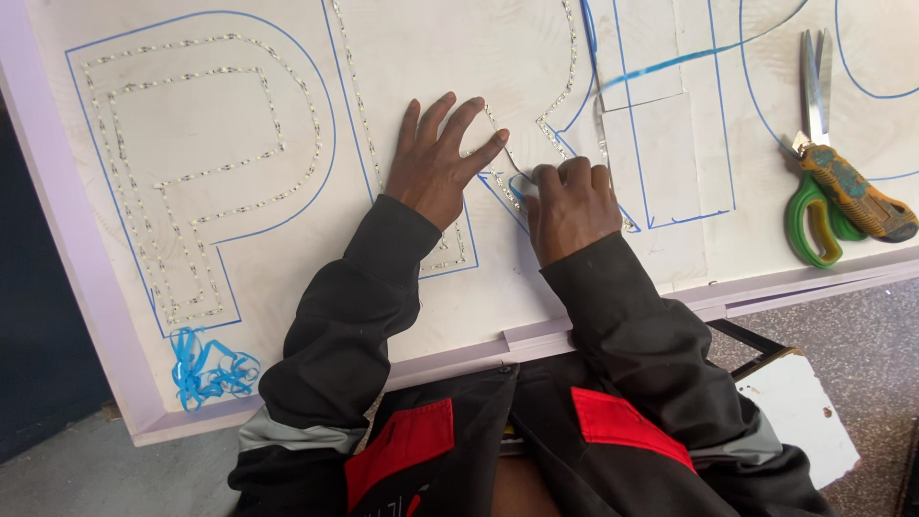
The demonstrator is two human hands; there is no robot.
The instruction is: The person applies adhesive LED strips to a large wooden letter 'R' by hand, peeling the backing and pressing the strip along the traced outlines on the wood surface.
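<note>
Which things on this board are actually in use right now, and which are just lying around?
In use:
- left hand, flat on the light strip
- right hand, pinching that strip
- white board with blue letter outlines

Lying about:
- scissors at the right edge, untouched
- blue tape scraps at the lower left corner
- white panel under the board

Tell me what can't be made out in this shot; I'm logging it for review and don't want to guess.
- Head view: the right hand curls over the LED strip, hiding its fingertips and whatever they pinch.
- The scissors have their blade tips cut off by the top edge.
- The white board and its blue outlines run past the top and right edges.
- The strip's single lights are too small to count.
</note>
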